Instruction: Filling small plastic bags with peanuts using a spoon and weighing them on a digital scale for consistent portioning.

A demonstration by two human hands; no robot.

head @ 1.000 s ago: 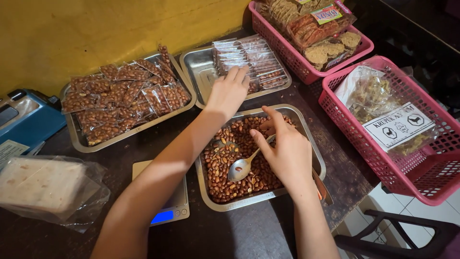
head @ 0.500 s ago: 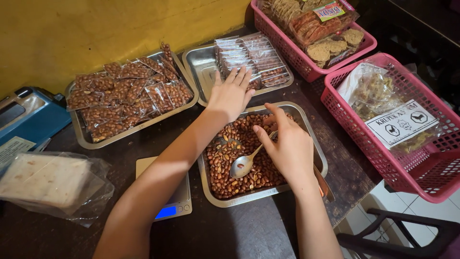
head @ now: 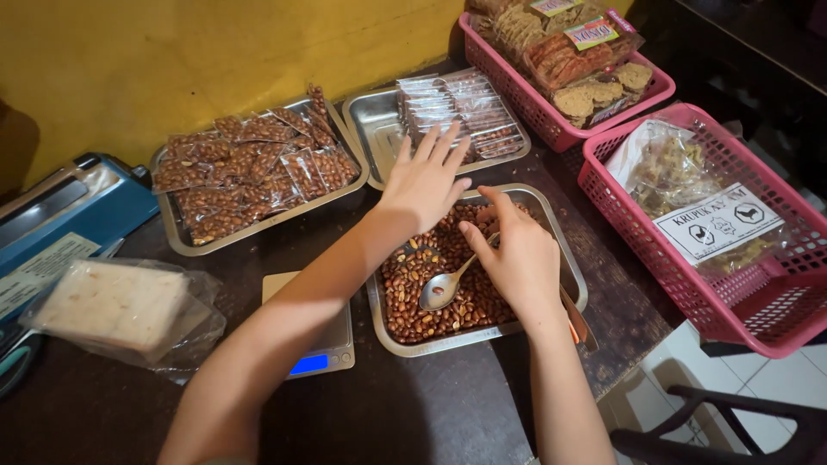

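- My right hand (head: pixel 515 258) grips the handle of a metal spoon (head: pixel 444 288) between thumb and curled fingers; its bowl rests on the peanuts, down and to the left of my fingertips.
- The spoon lies in a steel tray of loose peanuts (head: pixel 560 250), which sits on the dark table (head: pixel 413 413) right in front of me.
- My left hand (head: pixel 426 179) is spread wide, fingers fanned and holding nothing, hovering over the far rim of that tray.
- Its fingertips reach toward a stack of small clear packets of peanuts (head: pixel 461 116) in another steel tray (head: pixel 375 129); I cannot tell whether they touch.
- To the left, a third tray (head: pixel 258 168) is heaped with filled peanut packets.
- A small digital scale (head: pixel 323 353) lies under my left forearm, just beside the peanut tray.
- Two pink baskets (head: pixel 749 319) of bagged snacks stand at the right.
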